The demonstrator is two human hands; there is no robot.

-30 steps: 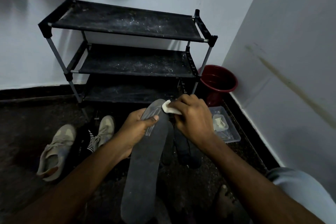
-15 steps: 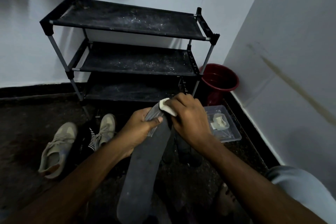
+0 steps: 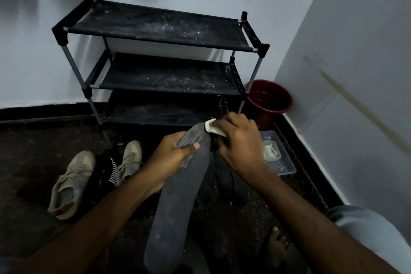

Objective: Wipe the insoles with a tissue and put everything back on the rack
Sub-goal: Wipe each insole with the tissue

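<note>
A long dark grey insole (image 3: pixel 175 202) stands tilted in front of me, toe end up. My left hand (image 3: pixel 171 158) grips it near the toe, thumb laid across its face. My right hand (image 3: pixel 240 144) pinches a white tissue (image 3: pixel 212 128) and presses it against the toe's right edge. Other dark insoles (image 3: pixel 224 176) lie on the floor under my right hand, partly hidden. The black three-shelf rack (image 3: pixel 160 66) stands against the wall behind, its shelves dusty and bare.
Two beige sneakers (image 3: pixel 71 182) and a black striped item (image 3: pixel 109 173) lie on the dark floor at left. A maroon bucket (image 3: pixel 270 100) stands right of the rack, a clear plastic tray (image 3: pixel 278 155) holding a crumpled tissue before it. A wall closes the right side.
The tissue hand has shifted slightly along the toe end of the insole. The insole's lower end swung a little left. My left hand keeps its grip.
</note>
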